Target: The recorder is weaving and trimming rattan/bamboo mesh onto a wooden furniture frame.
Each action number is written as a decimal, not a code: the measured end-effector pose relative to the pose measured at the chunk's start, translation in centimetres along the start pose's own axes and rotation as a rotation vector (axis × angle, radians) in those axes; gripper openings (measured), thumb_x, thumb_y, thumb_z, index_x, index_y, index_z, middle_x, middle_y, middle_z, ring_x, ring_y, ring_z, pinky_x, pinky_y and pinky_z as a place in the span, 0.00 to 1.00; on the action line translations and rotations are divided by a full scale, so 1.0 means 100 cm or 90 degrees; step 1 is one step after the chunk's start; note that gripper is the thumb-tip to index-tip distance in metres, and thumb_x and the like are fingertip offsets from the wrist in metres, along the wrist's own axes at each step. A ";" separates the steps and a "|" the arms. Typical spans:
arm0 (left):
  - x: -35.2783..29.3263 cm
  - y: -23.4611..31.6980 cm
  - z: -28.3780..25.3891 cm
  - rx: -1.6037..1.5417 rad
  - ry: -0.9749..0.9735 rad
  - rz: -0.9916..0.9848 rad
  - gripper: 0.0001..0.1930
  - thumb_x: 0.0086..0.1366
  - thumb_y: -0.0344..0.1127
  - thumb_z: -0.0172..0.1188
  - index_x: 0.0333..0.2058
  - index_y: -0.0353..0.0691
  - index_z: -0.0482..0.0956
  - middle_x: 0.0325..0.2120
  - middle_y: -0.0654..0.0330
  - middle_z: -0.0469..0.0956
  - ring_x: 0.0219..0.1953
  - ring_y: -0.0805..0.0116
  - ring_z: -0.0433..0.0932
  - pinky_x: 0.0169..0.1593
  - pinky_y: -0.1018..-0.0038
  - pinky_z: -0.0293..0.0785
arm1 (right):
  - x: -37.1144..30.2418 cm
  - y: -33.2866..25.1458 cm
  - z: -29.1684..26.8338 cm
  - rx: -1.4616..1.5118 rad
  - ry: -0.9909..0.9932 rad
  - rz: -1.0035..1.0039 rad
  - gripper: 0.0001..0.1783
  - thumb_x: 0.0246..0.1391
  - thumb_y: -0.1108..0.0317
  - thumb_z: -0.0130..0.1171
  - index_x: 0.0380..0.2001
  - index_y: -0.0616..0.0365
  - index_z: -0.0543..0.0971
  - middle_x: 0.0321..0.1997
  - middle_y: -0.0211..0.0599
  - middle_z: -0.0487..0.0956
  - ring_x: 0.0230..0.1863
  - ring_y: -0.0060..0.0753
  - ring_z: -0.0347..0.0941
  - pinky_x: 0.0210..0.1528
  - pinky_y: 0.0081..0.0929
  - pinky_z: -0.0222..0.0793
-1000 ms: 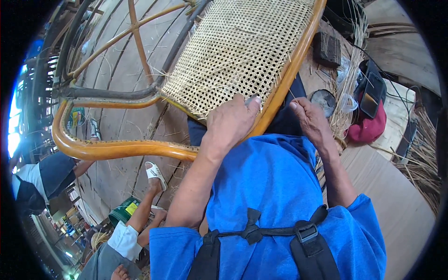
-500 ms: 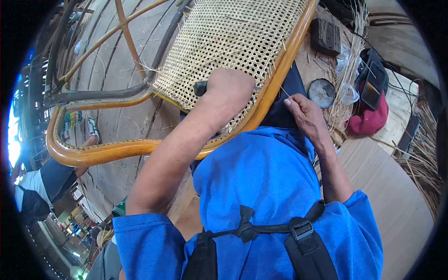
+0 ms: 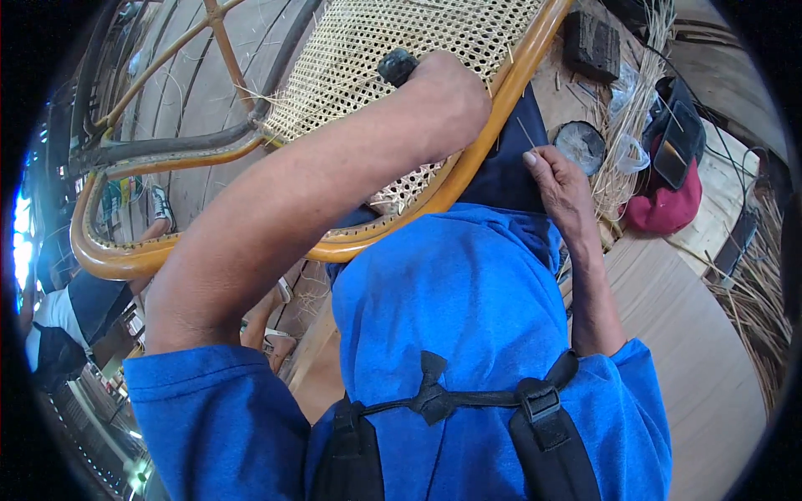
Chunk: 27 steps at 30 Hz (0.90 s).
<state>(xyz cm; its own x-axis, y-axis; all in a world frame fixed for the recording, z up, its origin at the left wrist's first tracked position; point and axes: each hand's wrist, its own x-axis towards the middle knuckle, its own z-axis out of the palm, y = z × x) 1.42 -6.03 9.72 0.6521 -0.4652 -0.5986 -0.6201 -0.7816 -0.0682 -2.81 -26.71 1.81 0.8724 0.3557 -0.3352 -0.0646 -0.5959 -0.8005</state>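
My left hand (image 3: 451,83) is closed around a tool whose dark, blunt end (image 3: 397,67) sticks out on the left; the rest is hidden by the fist. It is over the woven cane panel (image 3: 359,79), close to the glossy orange-brown curved frame (image 3: 499,107). Along that frame's edge runs a row of small holes. To the right of the frame, my right hand (image 3: 564,184) pinches a thin, stiff strand (image 3: 525,132) between thumb and fingers. The strand points up and left, over my dark trousers. My left forearm covers part of the panel and frame.
A round dark-rimmed tin (image 3: 579,148), a dark block (image 3: 591,46) and a bundle of cane strands (image 3: 632,125) lie at right. Beyond are a phone (image 3: 671,159) and a red cloth item (image 3: 668,204). Another person's leg and shoe (image 3: 162,209) show at left.
My left hand has moved up and right with the tool, its elbow swinging out left. My right hand has shifted slightly right, still pinching the strand. The view has tilted a little.
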 end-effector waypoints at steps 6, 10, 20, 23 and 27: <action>0.005 -0.004 0.002 -0.047 0.053 0.010 0.09 0.55 0.33 0.54 0.32 0.40 0.82 0.30 0.59 0.81 0.35 0.65 0.80 0.35 0.68 0.76 | -0.001 0.006 -0.007 0.014 -0.003 0.024 0.16 0.57 0.57 0.53 0.30 0.61 0.75 0.20 0.37 0.71 0.24 0.26 0.67 0.29 0.25 0.64; 0.000 -0.006 0.013 -0.139 0.154 -0.020 0.09 0.56 0.34 0.51 0.24 0.38 0.78 0.21 0.52 0.77 0.28 0.57 0.78 0.31 0.63 0.72 | 0.001 -0.002 -0.011 0.085 -0.031 0.072 0.15 0.57 0.59 0.53 0.30 0.62 0.75 0.21 0.33 0.72 0.24 0.24 0.66 0.29 0.24 0.64; 0.024 0.086 0.098 -0.761 0.709 -0.125 0.16 0.60 0.42 0.49 0.20 0.36 0.71 0.18 0.51 0.71 0.24 0.55 0.72 0.27 0.62 0.67 | -0.025 -0.042 0.008 0.155 -0.186 0.012 0.23 0.55 0.69 0.53 0.53 0.65 0.67 0.52 0.46 0.72 0.54 0.35 0.67 0.57 0.29 0.60; -0.002 0.081 0.081 -1.092 0.553 -0.269 0.15 0.58 0.42 0.51 0.24 0.33 0.71 0.22 0.51 0.70 0.26 0.55 0.72 0.31 0.62 0.67 | -0.018 -0.024 0.029 0.310 -0.115 -0.109 0.20 0.57 0.62 0.49 0.47 0.67 0.70 0.42 0.42 0.74 0.42 0.33 0.70 0.45 0.28 0.66; -0.031 0.073 0.082 -0.940 0.619 -0.352 0.14 0.57 0.41 0.52 0.30 0.33 0.74 0.27 0.47 0.73 0.34 0.49 0.74 0.39 0.61 0.69 | -0.003 -0.068 0.014 0.177 -0.189 -0.096 0.22 0.55 0.61 0.52 0.47 0.69 0.71 0.43 0.48 0.75 0.40 0.36 0.68 0.44 0.29 0.64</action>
<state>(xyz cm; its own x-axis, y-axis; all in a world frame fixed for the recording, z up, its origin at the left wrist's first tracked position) -8.71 -6.88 4.49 0.9451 0.3100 -0.1032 0.2128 -0.3444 0.9144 -3.26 -21.74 6.68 0.7075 0.6397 -0.3004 -0.1112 -0.3190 -0.9412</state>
